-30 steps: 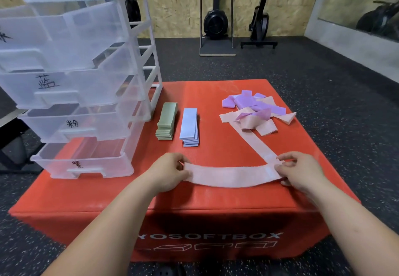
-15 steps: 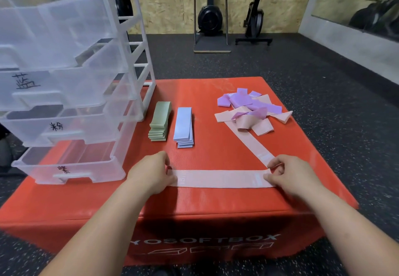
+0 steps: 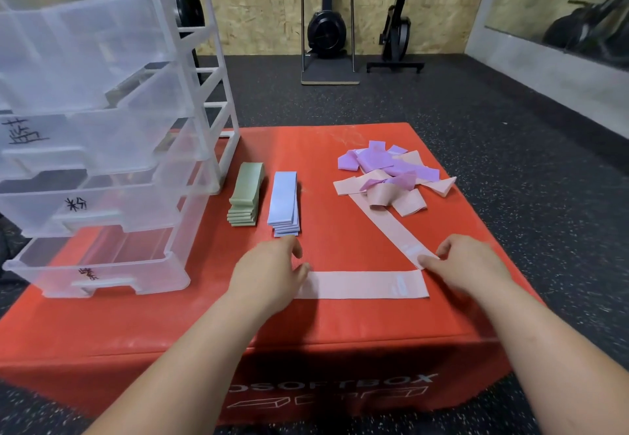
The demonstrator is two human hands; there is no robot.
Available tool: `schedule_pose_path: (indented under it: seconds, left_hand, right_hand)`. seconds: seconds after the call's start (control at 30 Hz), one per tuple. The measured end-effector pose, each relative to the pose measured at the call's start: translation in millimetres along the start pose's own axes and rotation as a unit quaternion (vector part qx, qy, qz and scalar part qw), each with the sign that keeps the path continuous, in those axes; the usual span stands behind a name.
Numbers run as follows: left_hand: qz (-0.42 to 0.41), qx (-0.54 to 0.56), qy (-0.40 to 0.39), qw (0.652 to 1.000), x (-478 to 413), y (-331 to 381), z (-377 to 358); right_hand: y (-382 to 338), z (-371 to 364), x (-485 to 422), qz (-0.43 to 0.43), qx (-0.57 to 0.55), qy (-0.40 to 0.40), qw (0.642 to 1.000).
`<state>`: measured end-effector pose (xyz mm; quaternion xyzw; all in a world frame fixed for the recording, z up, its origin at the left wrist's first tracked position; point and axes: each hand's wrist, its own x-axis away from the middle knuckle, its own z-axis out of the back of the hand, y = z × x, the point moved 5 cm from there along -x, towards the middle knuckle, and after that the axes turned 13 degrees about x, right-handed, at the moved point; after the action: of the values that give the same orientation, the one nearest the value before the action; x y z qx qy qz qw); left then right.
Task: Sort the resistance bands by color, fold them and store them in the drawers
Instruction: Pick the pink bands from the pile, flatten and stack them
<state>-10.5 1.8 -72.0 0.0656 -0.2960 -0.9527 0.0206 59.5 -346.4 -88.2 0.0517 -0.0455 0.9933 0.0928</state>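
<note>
The drawer unit (image 3: 102, 128) stood on the bench (image 3: 136, 325), left of the fingers (image 3: 427, 260), its drawers open, seemingly to take the sorted colours. Beyond them lay the unsorted pile (image 3: 384, 175), the green stack (image 3: 245, 196) and the blue stack (image 3: 285, 203). The pink band (image 3: 360, 284) lay flat between both hands, likely for folding. The right hand (image 3: 473, 264) pinched its bent corner. The left hand (image 3: 269, 274) covered the other end, its grip hidden.

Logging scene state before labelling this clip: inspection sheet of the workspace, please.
Surface: red soft box, top holds everything.
Job's things: pink band flat along the front edge, folded at right, tail running to the mixed pink and purple pile; green stack and blue stack folded, side by side; clear drawer unit at left, drawers pulled out.
Clutter: nothing seen.
Hands: left hand rests on the band's left end, grip hidden; right hand pinches the fold.
Cables: nothing seen.
Surroundings: exercise machines by the wall, dark floor.
</note>
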Motion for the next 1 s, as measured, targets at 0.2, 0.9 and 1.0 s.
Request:
schedule_pose_path:
  seconds: [0.2,0.9,1.0]
  left_hand:
    - [-0.024,-0.010,-0.046,0.999,1,18,-21]
    - [-0.139,0.402,-0.055,0.903,-11,97,-6]
    - [-0.120,0.394,-0.047,0.910,-18,90,-8]
  right_hand:
    - [-14,5,-3,0.001,-0.057,0.003,0.998]
    - [-90,87,71,0.283,-0.500,0.051,0.816]
    - [-86,84,67,0.263,-0.482,0.069,0.833]
